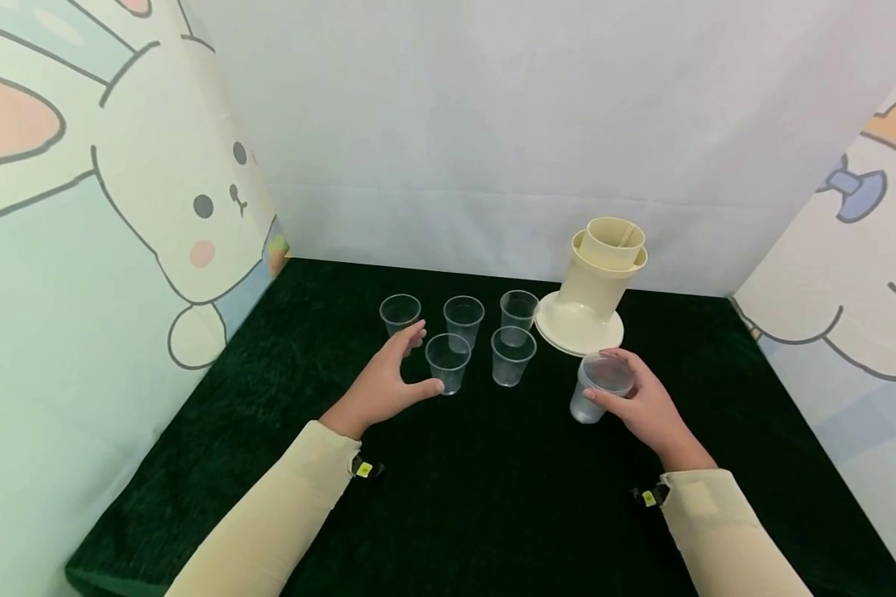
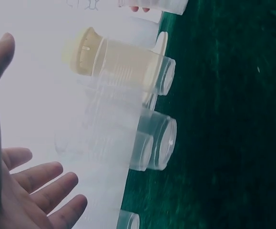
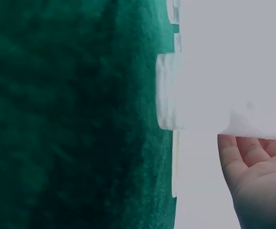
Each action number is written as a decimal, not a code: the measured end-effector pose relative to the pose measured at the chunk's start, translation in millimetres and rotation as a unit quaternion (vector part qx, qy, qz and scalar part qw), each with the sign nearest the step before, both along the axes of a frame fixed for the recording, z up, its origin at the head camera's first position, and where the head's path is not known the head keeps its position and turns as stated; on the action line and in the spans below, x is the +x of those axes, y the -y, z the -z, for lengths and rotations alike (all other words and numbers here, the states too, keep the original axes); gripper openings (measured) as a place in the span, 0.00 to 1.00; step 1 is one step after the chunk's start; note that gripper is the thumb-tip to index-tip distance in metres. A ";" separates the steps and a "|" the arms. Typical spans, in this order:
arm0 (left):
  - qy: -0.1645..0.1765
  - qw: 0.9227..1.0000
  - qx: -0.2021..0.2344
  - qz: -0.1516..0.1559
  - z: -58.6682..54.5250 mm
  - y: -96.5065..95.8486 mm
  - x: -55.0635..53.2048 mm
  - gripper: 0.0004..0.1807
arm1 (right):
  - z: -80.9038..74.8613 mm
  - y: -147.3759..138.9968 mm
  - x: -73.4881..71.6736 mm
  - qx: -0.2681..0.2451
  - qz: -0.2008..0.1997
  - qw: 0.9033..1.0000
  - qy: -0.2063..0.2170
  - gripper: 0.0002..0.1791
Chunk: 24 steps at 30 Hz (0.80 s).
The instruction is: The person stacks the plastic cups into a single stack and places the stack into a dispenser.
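Note:
In the head view my right hand (image 1: 645, 406) grips a short stack of clear plastic cups (image 1: 588, 404) by its right side, thumb in front and fingers behind. The stack's layered edges show in the right wrist view, where the cups (image 3: 166, 90) look washed out. My left hand (image 1: 382, 383) is held open at the left of the front-left cup (image 1: 448, 365), its thumb overlapping that cup's lower side. Fingertips reach up beside the back-left cup (image 1: 400, 310). The left wrist view shows this palm (image 2: 25, 210) with fingers spread and nothing held.
Several clear cups stand upright in two rows, among them a front-right cup (image 1: 513, 358), a back-middle cup (image 1: 463, 313) and a back-right cup (image 1: 519, 307). Behind the right hand rises a cream cylindrical holder (image 1: 593, 286) on a round base. Dark green cloth (image 1: 493, 497) covers the table.

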<state>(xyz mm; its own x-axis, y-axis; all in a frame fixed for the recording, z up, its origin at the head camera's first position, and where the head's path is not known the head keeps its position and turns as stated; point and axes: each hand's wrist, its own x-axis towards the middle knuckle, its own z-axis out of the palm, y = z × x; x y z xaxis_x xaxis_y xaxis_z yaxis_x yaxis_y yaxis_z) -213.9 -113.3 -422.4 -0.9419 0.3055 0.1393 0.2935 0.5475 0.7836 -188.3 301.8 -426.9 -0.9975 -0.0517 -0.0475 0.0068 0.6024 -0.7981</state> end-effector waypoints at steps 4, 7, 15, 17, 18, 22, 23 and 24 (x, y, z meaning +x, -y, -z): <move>0.009 1.000 0.011 -0.005 1.6 -7.2 -1.7 0.54 | -0.1 0.3 0.2 0.003 0.000 1.000 0.002 0.51; 0.020 1.000 0.011 -0.007 3.8 -12.9 -3.2 0.54 | -0.5 -0.7 -0.4 0.006 -0.001 1.000 0.000 0.51; 0.035 0.999 0.032 -0.022 11.9 -26.0 -10.3 0.54 | -1.5 -1.9 -1.7 0.013 -0.002 1.000 -0.001 0.50; 0.041 0.998 0.044 -0.030 14.2 -28.1 -11.8 0.55 | -1.2 -1.7 -1.8 0.013 0.000 1.000 -0.001 0.51; 0.045 0.997 0.052 -0.035 15.4 -28.9 -12.4 0.54 | -1.0 -1.7 -1.9 0.013 0.001 1.000 -0.001 0.50; 0.053 0.994 0.085 -0.051 19.7 -31.5 -14.7 0.49 | -0.5 -0.9 -1.9 0.007 0.001 1.000 -0.001 0.50; 0.055 0.993 0.090 -0.055 21.0 -31.9 -15.5 0.48 | -0.4 -0.8 -1.9 0.006 0.002 1.000 -0.001 0.50; 0.056 0.992 0.094 -0.058 22.0 -32.4 -16.2 0.47 | -0.4 -0.8 -1.9 0.006 0.002 1.000 -0.001 0.51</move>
